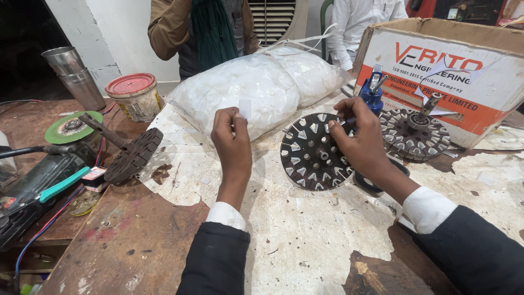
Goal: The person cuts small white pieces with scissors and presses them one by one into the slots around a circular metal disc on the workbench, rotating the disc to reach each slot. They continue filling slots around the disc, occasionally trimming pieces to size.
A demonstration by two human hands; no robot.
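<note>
Slotted stator core [314, 153] tilted under right hand's [360, 139] grip; left hand [232, 139] pinches paper slip [244, 108].

worn wooden bench [125, 246] under torn white paper [305, 229]; on it a tin [135, 96], bag [243, 90], carton [453, 71], grinder [33, 180], stators [314, 153].

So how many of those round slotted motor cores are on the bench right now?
3: one tilted up under the right hand, core at; one with a shaft by the cardboard box; one lying left on its shaft. The bags may hide others.
</note>
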